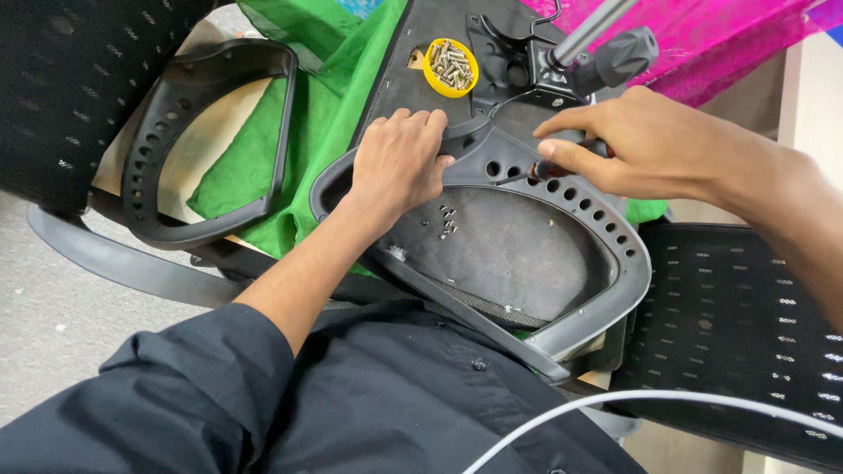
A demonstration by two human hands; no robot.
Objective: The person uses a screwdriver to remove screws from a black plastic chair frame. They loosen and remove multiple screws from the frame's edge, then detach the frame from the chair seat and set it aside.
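A: While your left hand (pixel 399 162) clamps the grey plastic armrest frame (pixel 606 237) on the seat underside (pixel 505 246), where's the screwdriver (pixel 549 168)?
B: Pinched in your right hand (pixel 632 140), at a frame hole. The frame looks stiff and light; grip its rim.

Grey perforated armrest loop (pixel 606 233) flat on seat underside; red-handled screwdriver (pixel 549 168) tip against it.

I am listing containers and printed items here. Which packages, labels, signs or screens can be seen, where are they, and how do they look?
No labels, signs or screens can be seen.
Yellow lid: small, round, used as a dish full of metal screws; it stands on the dark chair base at top centre, beyond the left hand.
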